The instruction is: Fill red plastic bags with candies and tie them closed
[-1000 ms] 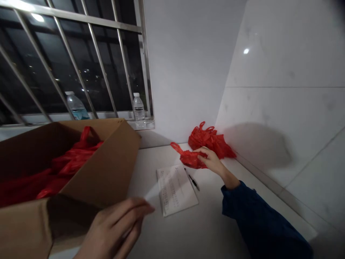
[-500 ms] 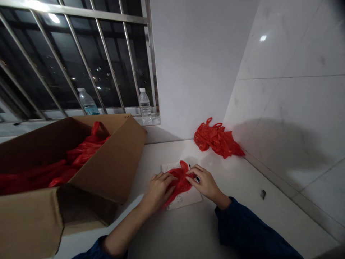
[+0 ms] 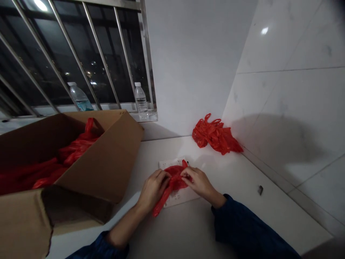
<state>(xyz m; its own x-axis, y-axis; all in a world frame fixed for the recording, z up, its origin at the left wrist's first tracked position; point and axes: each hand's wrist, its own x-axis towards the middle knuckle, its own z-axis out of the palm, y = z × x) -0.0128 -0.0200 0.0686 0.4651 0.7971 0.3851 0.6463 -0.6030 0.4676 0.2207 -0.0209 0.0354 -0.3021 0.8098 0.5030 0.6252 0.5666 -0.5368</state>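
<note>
Pinch grip: left hand and right hand are pinching one red plastic carrier bag, probably handling light, limp, slippery; gathered folds are likely offering surest purchase.

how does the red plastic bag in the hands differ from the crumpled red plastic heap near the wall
The thin red plastic bag is held by the left hand and right hand; the crumpled red plastic heap is touched by neither. The bag is partly over the white printed paper, whereas the heap rests on the white tabletop. The bag looks smaller, the heap bulkier. Both are red plastic.
</note>
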